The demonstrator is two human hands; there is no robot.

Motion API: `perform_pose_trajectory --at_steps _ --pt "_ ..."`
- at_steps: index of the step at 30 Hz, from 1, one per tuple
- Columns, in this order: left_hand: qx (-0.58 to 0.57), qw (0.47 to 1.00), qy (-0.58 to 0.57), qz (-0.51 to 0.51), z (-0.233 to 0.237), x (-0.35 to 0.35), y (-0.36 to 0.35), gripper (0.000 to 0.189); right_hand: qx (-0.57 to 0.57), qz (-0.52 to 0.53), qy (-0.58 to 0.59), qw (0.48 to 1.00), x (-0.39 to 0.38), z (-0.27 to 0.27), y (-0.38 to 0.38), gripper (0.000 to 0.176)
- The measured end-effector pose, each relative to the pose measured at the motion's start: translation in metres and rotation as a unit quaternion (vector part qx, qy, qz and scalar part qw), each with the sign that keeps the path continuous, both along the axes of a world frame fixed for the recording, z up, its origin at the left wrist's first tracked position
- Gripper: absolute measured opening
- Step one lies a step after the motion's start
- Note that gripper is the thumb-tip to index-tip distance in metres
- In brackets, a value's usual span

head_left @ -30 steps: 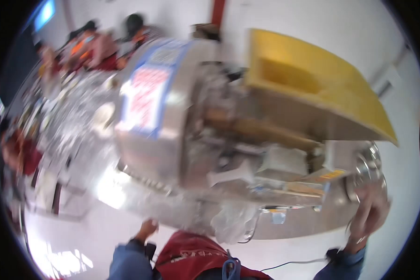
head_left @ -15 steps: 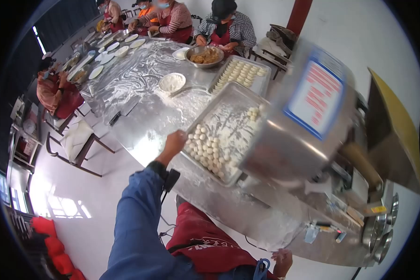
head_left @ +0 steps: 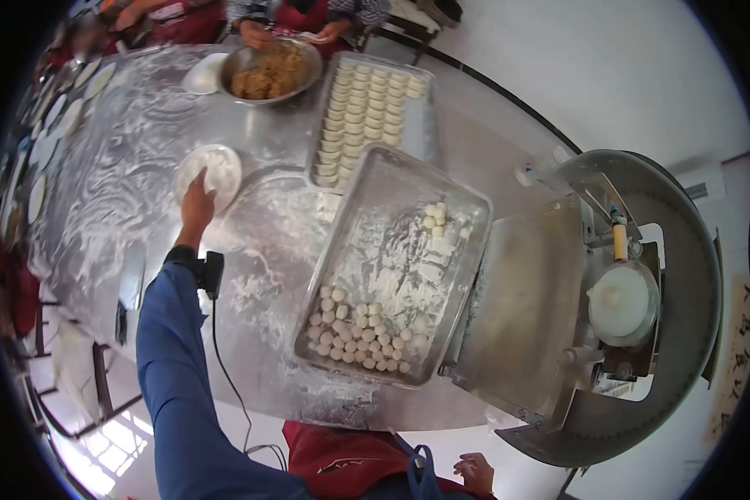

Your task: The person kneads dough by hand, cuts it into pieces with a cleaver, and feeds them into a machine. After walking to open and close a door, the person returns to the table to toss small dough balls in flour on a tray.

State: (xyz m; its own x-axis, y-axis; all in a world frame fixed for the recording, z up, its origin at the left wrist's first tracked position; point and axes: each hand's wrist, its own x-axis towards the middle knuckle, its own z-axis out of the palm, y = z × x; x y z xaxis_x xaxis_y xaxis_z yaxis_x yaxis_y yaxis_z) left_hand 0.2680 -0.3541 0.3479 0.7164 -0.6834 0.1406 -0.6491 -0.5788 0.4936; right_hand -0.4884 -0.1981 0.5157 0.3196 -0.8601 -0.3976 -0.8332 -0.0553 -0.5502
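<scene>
My left hand (head_left: 197, 207) reaches into a white bowl of flour (head_left: 223, 171), its fingers over the near part of the flour. Whether it pinches any flour is too small to tell. My right hand (head_left: 475, 473) hangs low near the bottom edge, beside my red apron, with its fingers partly curled and nothing visible in them. Between the hands lies a metal tray (head_left: 308, 292) dusted with flour. Many small dough balls (head_left: 360, 337) fill its near left part, and a smaller group (head_left: 434, 218) sits toward its far right.
Behind is a tray of shaped dumplings (head_left: 367, 108) and a metal bowl of filling (head_left: 267, 73), where a person's hands (head_left: 257, 35) work. A round metal machine (head_left: 642, 308) stands at the right. A scraper (head_left: 132, 279) lies at the left edge. A cable hangs from my left wrist.
My left hand has left the tray's left edge and moved forward and left to the flour bowl. The view has turned down and right, showing the machine from above.
</scene>
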Motion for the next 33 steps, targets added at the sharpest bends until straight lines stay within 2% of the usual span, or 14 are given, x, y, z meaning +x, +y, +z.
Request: perform_pose_trajectory --at_steps 6,11,13,16,18,20,21,23,24,25,27,29,31,33 --pt "0.102 0.978 -0.171 -0.056 -0.06 0.018 -0.031 0.045 0.074 -0.052 0.055 0.994 -0.002 -0.018 0.037 0.032" --pt "-0.086 0.995 0.024 -0.051 0.009 -0.03 -0.064 0.026 0.093 -0.073 0.033 0.992 0.014 -0.024 0.047 0.032" --pt "-0.187 0.948 0.229 -0.118 0.038 -0.092 -0.1 0.031 0.147 -0.141 0.0 0.979 0.02 -0.028 0.052 0.03" --pt "-0.205 0.875 0.194 -0.394 0.049 -0.202 -0.173 0.036 0.095 -0.093 0.019 0.991 0.036 -0.017 0.052 0.027" --pt "-0.174 0.872 0.163 -0.428 0.035 -0.266 -0.224 0.042 0.096 -0.153 0.02 0.983 0.05 -0.001 0.054 0.025" --pt "-0.07 0.894 0.093 -0.432 0.021 -0.327 -0.244 0.043 0.156 -0.401 -0.006 0.902 0.073 0.026 0.052 0.023" --pt "0.055 0.905 0.041 -0.419 0.018 -0.355 -0.232 0.043 0.157 -0.416 -0.015 0.896 0.076 0.035 0.058 0.027" --pt "-0.013 0.812 -0.152 -0.563 -0.01 -0.4 -0.182 0.035 0.083 -0.316 0.0 0.945 0.052 0.029 0.094 0.03" --pt "-0.07 0.78 0.002 -0.621 -0.018 -0.407 -0.152 0.031 0.002 -0.206 0.007 0.978 0.043 0.019 0.111 0.033" --pt "-0.047 0.758 -0.051 -0.648 0.001 -0.397 -0.125 0.028 0.042 -0.252 0.01 0.967 0.035 0.012 0.124 0.037" --pt "-0.103 0.854 0.138 -0.491 -0.011 -0.381 -0.091 0.023 0.036 -0.25 0.009 0.968 0.019 -0.004 0.15 0.035" --pt "-0.017 0.929 0.054 -0.364 -0.006 -0.379 -0.053 0.037 0.044 -0.276 0.018 0.96 0.011 -0.03 0.175 0.026" --pt "0.148 0.825 0.071 -0.541 0.021 -0.377 -0.032 0.041 0.117 -0.356 -0.015 0.927 0.019 -0.023 0.164 0.022" --pt "0.022 0.868 0.07 -0.491 -0.036 -0.364 -0.027 0.042 0.185 -0.433 -0.071 0.88 0.012 -0.014 0.166 0.023"
